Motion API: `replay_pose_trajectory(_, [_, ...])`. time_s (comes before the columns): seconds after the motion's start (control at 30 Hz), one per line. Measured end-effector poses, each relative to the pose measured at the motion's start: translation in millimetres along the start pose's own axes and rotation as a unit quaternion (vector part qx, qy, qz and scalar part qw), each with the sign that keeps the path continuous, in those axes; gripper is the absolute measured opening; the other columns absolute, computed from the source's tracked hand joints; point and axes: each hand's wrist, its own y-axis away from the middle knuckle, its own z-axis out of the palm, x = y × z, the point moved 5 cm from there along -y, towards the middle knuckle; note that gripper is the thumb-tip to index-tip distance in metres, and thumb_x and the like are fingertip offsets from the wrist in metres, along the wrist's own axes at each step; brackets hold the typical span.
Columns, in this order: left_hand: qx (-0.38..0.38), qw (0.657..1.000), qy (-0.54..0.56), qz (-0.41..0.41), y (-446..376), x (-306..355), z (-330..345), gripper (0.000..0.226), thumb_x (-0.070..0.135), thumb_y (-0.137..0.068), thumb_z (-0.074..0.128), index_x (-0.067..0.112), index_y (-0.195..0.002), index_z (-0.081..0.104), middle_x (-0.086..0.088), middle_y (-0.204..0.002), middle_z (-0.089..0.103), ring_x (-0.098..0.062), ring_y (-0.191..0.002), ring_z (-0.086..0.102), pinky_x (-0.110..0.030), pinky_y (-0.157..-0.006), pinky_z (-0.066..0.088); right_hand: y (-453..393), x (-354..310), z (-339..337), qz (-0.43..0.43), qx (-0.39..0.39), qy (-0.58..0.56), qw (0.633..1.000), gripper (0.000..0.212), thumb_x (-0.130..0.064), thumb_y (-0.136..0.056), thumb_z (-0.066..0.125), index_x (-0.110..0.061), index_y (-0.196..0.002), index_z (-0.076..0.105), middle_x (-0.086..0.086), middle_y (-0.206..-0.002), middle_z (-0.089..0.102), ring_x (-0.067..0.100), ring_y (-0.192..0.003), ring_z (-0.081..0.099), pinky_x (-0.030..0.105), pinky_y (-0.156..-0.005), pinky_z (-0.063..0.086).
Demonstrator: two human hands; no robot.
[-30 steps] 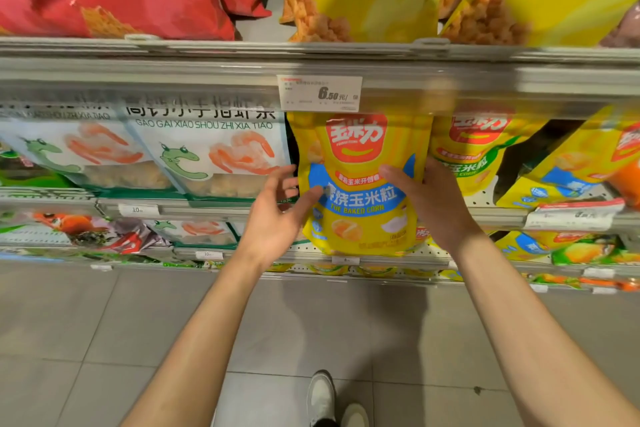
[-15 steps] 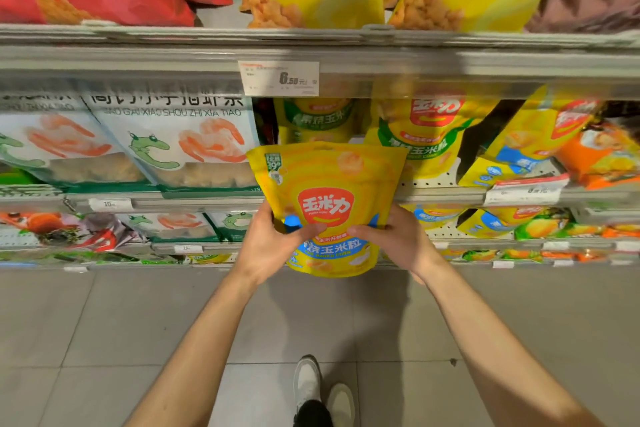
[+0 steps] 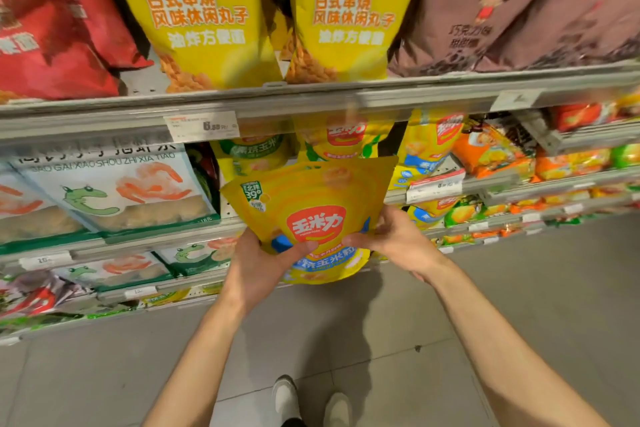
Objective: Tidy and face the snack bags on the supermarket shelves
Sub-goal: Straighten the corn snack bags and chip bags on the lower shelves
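Observation:
A yellow baked-corn snack bag (image 3: 311,198) with a red logo is held out in front of the middle shelf, its top tilted toward the shelf. My left hand (image 3: 258,263) grips its lower left side, thumb across the front. My right hand (image 3: 394,239) grips its lower right side. Behind it, more yellow corn bags (image 3: 343,139) with green trim stand in the row under the shelf rail (image 3: 311,104). The bag's lower edge is partly hidden by my fingers.
White-and-green shrimp-stick bags (image 3: 114,187) fill the shelf to the left. Large yellow bags (image 3: 204,14), red bags (image 3: 52,28) and brown bags (image 3: 502,10) stand on the shelf above. Orange snack bags (image 3: 491,149) lie right. A price tag (image 3: 202,126) hangs on the rail. Grey floor tiles and my shoes (image 3: 308,399) are below.
Both hands pulled the yellow corn bag off the shelf row and out toward me, then lowered it. The view tilted up, showing more of the upper shelf.

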Motion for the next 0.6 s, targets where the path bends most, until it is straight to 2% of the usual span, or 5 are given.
replay_pose_trajectory(0.27, [-0.043, 0.998, 0.028, 0.022, -6, 25, 76, 0.044, 0.015, -0.076, 0.089, 0.024, -0.115, 0.071, 0.018, -0.099, 0.08, -0.002, -0.091, 0.076, -0.012, -0.071, 0.056, 23, -16, -74, -0.017, 0.014, 0.018, 1.0, 0.051, -0.01, -0.078, 0.087, -0.017, -0.125, 0.066, 0.001, -0.118, 0.077, 0.02, -0.112, 0.072, 0.034, -0.093, 0.057])
replay_pose_trajectory(0.4, [-0.03, 0.999, 0.019, 0.019, -19, 33, 123, 0.041, 0.023, -0.07, 0.091, 0.029, -0.105, 0.072, 0.021, -0.091, 0.079, -0.001, -0.085, 0.076, -0.012, -0.067, 0.056, 22, -20, -120, -0.019, 0.011, 0.057, 0.998, 0.052, -0.01, -0.078, 0.087, -0.013, -0.126, 0.067, -0.001, -0.113, 0.078, 0.019, -0.105, 0.075, 0.044, -0.085, 0.061])
replay_pose_trajectory(0.47, [-0.031, 0.999, 0.012, 0.028, -24, 40, 152, 0.039, 0.019, -0.074, 0.091, 0.029, -0.108, 0.072, 0.018, -0.094, 0.08, -0.003, -0.087, 0.076, -0.013, -0.068, 0.057, 20, -23, -147, -0.024, -0.006, 0.065, 0.998, 0.05, -0.013, -0.081, 0.086, -0.017, -0.127, 0.067, -0.004, -0.114, 0.078, 0.017, -0.104, 0.075, 0.038, -0.078, 0.063])
replay_pose_trajectory(0.53, [-0.04, 0.998, -0.003, 0.046, -30, 51, 187, 0.039, 0.019, -0.078, 0.089, 0.028, -0.112, 0.073, 0.014, -0.1, 0.08, -0.006, -0.092, 0.076, -0.016, -0.074, 0.058, 19, -26, -178, -0.04, -0.025, 0.081, 0.996, 0.045, -0.022, -0.085, 0.083, -0.025, -0.128, 0.068, -0.007, -0.119, 0.076, 0.014, -0.11, 0.073, 0.033, -0.084, 0.062])
replay_pose_trajectory(0.6, [-0.038, 0.998, -0.02, 0.05, -34, 64, 223, 0.027, 0.025, -0.076, 0.088, 0.031, -0.1, 0.075, 0.017, -0.088, 0.079, 0.001, -0.08, 0.074, -0.012, -0.068, 0.055, 17, -28, -215, -0.047, -0.016, 0.081, 0.995, 0.037, -0.025, -0.087, 0.082, -0.031, -0.122, 0.072, -0.008, -0.118, 0.077, 0.012, -0.111, 0.072, 0.036, -0.095, 0.058])
